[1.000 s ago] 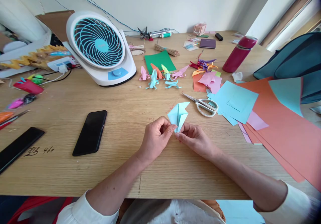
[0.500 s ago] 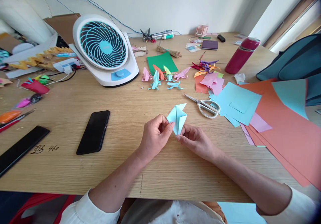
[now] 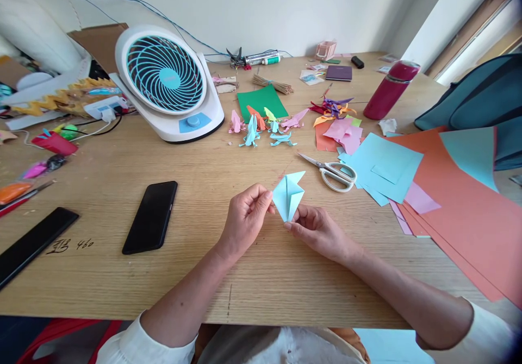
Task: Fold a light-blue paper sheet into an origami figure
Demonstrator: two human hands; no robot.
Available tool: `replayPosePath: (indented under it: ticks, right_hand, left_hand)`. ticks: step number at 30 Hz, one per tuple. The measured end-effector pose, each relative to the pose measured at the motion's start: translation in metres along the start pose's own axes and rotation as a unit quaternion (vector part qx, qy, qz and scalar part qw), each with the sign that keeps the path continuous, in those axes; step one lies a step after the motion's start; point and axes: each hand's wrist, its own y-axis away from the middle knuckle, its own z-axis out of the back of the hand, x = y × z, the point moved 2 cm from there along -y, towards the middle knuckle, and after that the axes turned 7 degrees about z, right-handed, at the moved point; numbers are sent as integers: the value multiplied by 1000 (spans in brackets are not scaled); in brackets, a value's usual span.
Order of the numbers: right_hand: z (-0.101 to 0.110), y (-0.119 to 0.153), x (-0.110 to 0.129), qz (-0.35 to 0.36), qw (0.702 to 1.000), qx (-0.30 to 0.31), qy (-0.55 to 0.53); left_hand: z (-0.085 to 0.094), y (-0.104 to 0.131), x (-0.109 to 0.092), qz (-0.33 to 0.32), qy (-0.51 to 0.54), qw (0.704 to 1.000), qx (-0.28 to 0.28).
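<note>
A light blue folded paper [image 3: 287, 194], kite-shaped with a pointed flap at its top right, is held up over the wooden table [image 3: 196, 293]. My left hand [image 3: 248, 214] is closed at the paper's left corner, thumb and fingers pinching its edge. At the bottom tip, my right hand [image 3: 320, 231] pinches the paper between thumb and fingers. Just right of the paper lie white-handled scissors [image 3: 332, 174]. Beyond it stand several small folded paper figures [image 3: 253, 130] in blue, pink, orange and yellow.
A white fan [image 3: 167, 81] stands at the back left, with a black phone [image 3: 150, 217] nearer me. Blue paper sheets [image 3: 387, 163] and large orange sheets [image 3: 473, 228] spread over the right side. A red bottle [image 3: 391, 89] and a teal bag [image 3: 465, 108] stand behind them.
My left thumb has slid off the front of the folded paper to its left edge. My right hand keeps its pinch at the bottom tip.
</note>
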Motion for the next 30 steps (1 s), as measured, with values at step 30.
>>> replayPosePath:
  ticks: [30]
  right_hand:
    - [-2, 2, 2, 25, 993, -14, 114]
  left_hand:
    - [-13, -1, 17, 101, 46, 992, 51]
